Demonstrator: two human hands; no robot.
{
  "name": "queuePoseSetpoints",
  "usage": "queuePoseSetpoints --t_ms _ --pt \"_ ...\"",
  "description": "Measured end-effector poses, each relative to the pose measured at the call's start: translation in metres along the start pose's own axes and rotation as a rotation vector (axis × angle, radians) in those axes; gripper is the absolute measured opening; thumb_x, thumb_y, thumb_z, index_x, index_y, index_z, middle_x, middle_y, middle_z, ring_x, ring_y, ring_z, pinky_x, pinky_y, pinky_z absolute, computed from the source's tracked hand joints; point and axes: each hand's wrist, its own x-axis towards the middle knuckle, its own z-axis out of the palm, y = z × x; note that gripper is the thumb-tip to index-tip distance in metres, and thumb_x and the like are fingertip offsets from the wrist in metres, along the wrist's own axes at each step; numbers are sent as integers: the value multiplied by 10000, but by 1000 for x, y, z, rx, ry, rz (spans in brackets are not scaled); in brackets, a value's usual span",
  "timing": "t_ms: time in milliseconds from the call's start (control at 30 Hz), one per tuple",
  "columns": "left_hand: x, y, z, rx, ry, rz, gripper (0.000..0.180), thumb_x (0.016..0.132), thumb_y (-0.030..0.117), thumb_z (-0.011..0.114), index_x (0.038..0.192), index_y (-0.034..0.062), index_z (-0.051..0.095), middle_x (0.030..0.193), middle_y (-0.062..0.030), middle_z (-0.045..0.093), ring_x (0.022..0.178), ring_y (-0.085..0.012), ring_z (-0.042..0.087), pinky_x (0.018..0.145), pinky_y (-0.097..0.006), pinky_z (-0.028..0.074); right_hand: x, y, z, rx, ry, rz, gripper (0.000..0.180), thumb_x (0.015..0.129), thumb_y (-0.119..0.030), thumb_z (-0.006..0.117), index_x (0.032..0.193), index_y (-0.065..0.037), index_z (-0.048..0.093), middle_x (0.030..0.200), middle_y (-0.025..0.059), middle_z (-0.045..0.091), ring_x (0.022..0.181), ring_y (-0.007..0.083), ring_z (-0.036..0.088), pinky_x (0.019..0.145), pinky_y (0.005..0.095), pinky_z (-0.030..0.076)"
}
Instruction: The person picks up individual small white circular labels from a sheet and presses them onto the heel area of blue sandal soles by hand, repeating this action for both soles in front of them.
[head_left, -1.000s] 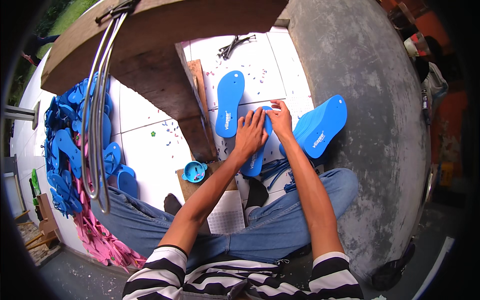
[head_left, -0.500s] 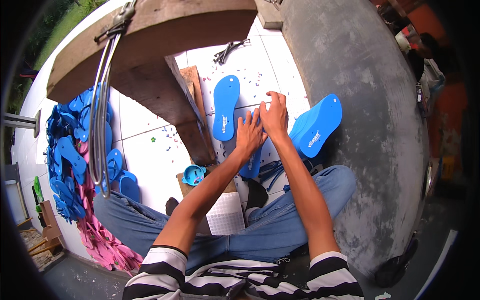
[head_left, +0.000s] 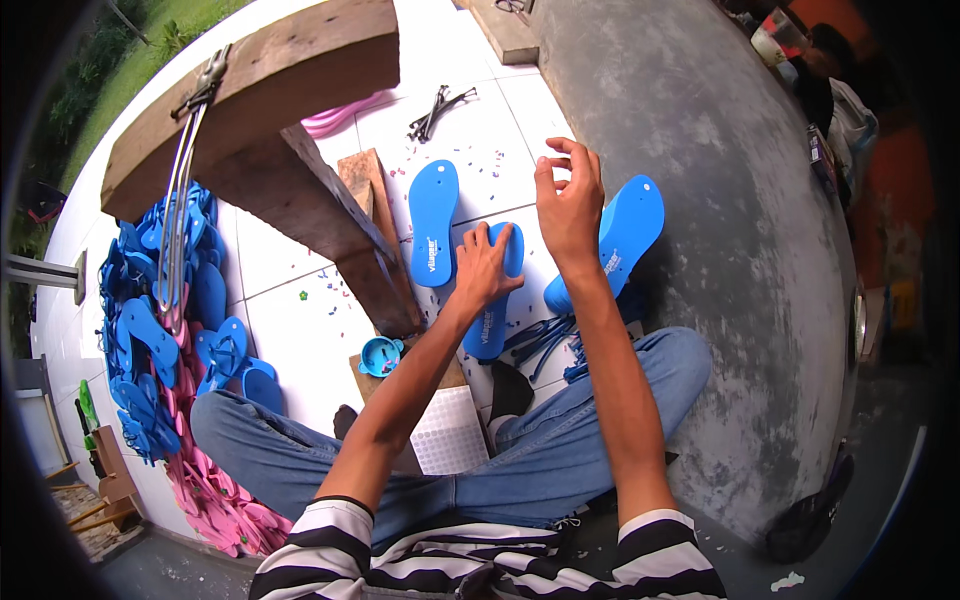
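Three places hold blue flip-flop soles in front of me. My left hand (head_left: 485, 268) grips the upper part of the middle sole (head_left: 487, 335), fingers bent over it and thumb by its right edge. That sole's toe end partly shows beside the fingers. Just left of it, another blue sole (head_left: 434, 222) lies flat on the tiles, touched by neither hand. My right hand (head_left: 572, 205) is raised, empty, with fingers loosely curled and apart. Behind its wrist is a stack of blue soles (head_left: 632, 225), partly covered by my forearm.
A wooden stand (head_left: 250, 85) with hanging metal rods (head_left: 178, 220) rises at left. Beyond it are heaped blue flip-flops (head_left: 150, 330) and pink ones (head_left: 215, 500). Nearby are a small blue bowl (head_left: 381, 356), a sticker sheet (head_left: 449, 432), black straps (head_left: 437, 112) and blue straps (head_left: 545, 340).
My right hand has moved off the middle sole, up and to the right. My left hand stays on that sole. The whole view has shifted slightly.
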Motion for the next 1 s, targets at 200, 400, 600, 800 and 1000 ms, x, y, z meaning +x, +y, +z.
queuePoseSetpoints --t_ms 200,400,600,800,1000 --pt "1 -4 1 -27 7 6 1010 622 453 890 1496 224 439 1412 -260 426 1265 -448 411 994 -534 423 1 -1 -3 28 -4 -13 249 973 -100 590 1198 6 601 1181 182 566 1043 278 633 813 388 565" --pt "1 -3 0 -30 54 20 974 605 437 886 1464 213 486 1392 -259 453 1215 -429 458 960 -504 443 2 -3 -7 31 25 -31 242 972 -96 588 1187 13 601 1168 185 571 1027 275 640 797 378 568" --pt "-3 -12 0 -101 85 37 976 624 462 897 1469 210 480 1404 -269 434 1258 -452 444 1033 -511 446 4 -5 -9 39 39 -40 233 970 -88 585 1181 10 604 1147 181 579 1017 269 639 795 377 570" --pt "-3 -11 -3 -100 91 23 955 644 448 889 1472 208 479 1405 -275 430 1280 -450 445 1042 -511 455 4 -5 -10 31 42 -49 235 972 -93 583 1183 8 605 1145 179 579 1012 269 637 793 377 568" --pt "-4 -8 -8 -114 115 33 923 690 436 860 1490 196 466 1441 -282 416 1312 -459 430 1066 -513 448 5 -6 -8 38 33 -42 238 974 -99 580 1186 7 607 1145 178 581 1014 269 637 799 383 559"
